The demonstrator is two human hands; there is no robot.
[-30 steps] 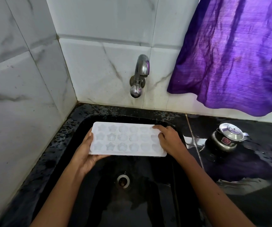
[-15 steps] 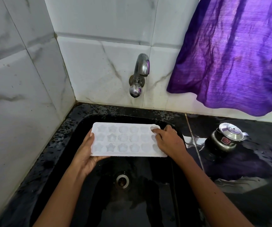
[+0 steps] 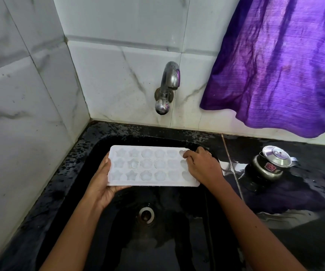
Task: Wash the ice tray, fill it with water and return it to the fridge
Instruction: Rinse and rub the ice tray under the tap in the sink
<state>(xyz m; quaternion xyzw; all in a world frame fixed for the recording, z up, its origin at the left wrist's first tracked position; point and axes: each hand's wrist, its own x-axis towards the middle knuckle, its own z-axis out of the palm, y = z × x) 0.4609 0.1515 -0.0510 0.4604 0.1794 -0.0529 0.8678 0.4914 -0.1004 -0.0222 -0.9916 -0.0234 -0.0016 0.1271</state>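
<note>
Right hand (image 3: 202,167) shifted, fingers curled over ice tray (image 3: 150,167) far corner; left hand (image 3: 101,184) grips opposite end. Tap (image 3: 167,89) dry: washing, filling, fridge likely all pending.

Ice tray (image 3: 150,165) over sink (image 3: 177,251), left hand (image 3: 101,185) and right hand (image 3: 203,167) gripping

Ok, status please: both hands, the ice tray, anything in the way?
Left hand grips ice tray from below, over sink. Right hand curled over its right end. Tap not running, nothing blocking.

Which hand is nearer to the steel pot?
Right. The right hand is on the right end of the ice tray, toward the steel pot; the left hand holds its left end.
</note>
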